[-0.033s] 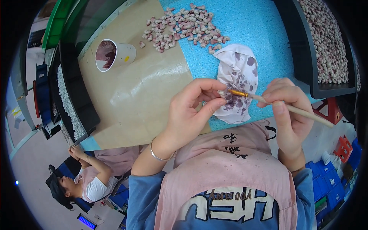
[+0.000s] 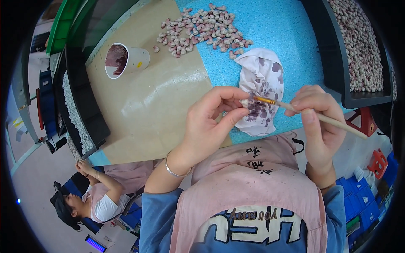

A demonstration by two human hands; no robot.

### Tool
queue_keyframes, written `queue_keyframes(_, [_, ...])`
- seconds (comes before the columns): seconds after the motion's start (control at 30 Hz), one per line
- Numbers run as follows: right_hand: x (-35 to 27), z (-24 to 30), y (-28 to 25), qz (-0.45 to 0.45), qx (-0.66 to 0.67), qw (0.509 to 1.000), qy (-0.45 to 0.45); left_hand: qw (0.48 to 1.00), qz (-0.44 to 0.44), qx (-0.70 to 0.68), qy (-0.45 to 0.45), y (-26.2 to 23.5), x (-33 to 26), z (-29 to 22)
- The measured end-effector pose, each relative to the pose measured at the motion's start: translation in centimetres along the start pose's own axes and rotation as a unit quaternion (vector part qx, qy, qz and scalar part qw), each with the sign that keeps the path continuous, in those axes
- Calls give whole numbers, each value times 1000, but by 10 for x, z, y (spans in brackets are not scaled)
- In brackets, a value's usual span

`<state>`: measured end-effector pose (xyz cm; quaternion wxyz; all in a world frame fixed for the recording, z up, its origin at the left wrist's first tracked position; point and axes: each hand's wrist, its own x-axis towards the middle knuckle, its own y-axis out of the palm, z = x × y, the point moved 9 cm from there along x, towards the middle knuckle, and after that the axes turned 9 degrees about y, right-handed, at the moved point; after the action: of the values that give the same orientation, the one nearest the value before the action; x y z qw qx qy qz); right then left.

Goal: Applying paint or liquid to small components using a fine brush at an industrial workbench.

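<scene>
Nearest the camera, a pink apron is covering the person's lap over blue sleeves. Just above it, the left hand is pinching a small pale piece between thumb and curled forefinger, the other fingers loosely bent; a thin metal bangle is circling that wrist. The right hand is gripping a slim wooden paintbrush with closed fingers, its dark tip touching the pale piece. Under the brush tip a crumpled white cloth, blotched with purple stains, is lying on the speckled blue table. Farther off, a heap of small pinkish-white pieces is lying loose across the blue and the tan board. On the tan board, a white paper cup is lying tipped, its inside stained purple. At the right, a black tray is holding many more small pale pieces, piled up.
</scene>
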<state>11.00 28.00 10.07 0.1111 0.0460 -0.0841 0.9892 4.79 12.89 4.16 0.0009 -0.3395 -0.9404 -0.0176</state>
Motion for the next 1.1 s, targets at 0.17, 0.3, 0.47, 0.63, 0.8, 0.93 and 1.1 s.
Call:
queue_keyframes(0.17, [-2,-1,-5,-14,50,998,35,1000,-3,0,0,0,-2,1])
queue_keyframes(0.3, [-2,2,0,4,1,1000,-4,1000,-9,3,0,0,-3,2])
queue_keyframes(0.47, [-2,0,-8,-27,37,999,27,999,-35,-35,5,-1,-3,-1])
queue_keyframes(0.63, [-2,1,-4,-13,-17,1000,3,998,-37,-57,-11,-3,-5,5])
queue_keyframes(0.8, [-4,-3,-9,-31,56,997,47,997,-44,-67,-13,-2,-5,6])
queue_keyframes(0.93, [-3,-1,-6,-18,-11,1000,5,996,-46,-76,-30,-1,-6,11])
queue_keyframes(1.1, [-7,-10,-16,-52,13,998,40,993,-48,-77,-76,-2,-1,17])
